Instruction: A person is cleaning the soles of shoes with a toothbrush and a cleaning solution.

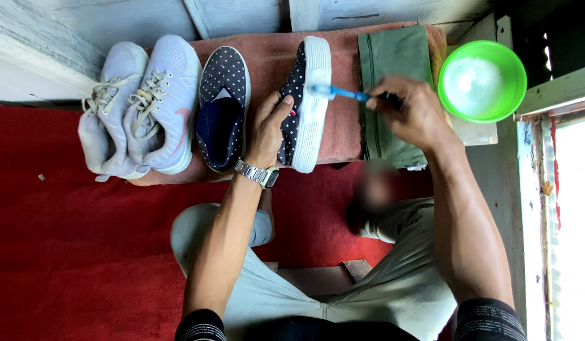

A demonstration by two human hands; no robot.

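Left hand: the left hand (267, 129) grips a dark polka-dot slip-on shoe (303, 104), tipped on its side so its white sole faces right; the thumb lies on the upper, while the other fingers are hidden behind or inside the shoe.
Right hand: the right hand (411, 110) is closed around the handle of a blue toothbrush (338, 93); the handle's rear end is lost inside the fist.
Brush head: it rests against the white sole near the toe end; the bristles are too blurred to tell from the sole.
Second shoe: the matching polka-dot shoe (223, 107) lies flat just left of the held one, opening upward.
Sneakers: a pair of pale lavender laced sneakers (144, 107) sits at the far left, one overlapping the other, so the left one is partly covered.
Surface: all the shoes rest on a reddish-brown towel (343, 136), itself laid over a red carpet (71, 252).
Cloth: a folded green cloth (393, 60) lies under the right hand, partly hidden by it.
Bowl: a bright green bowl (482, 82) with white foamy contents stands at the right, well apart from the shoes.
Wrist: a metal watch (257, 173) circles the left wrist.
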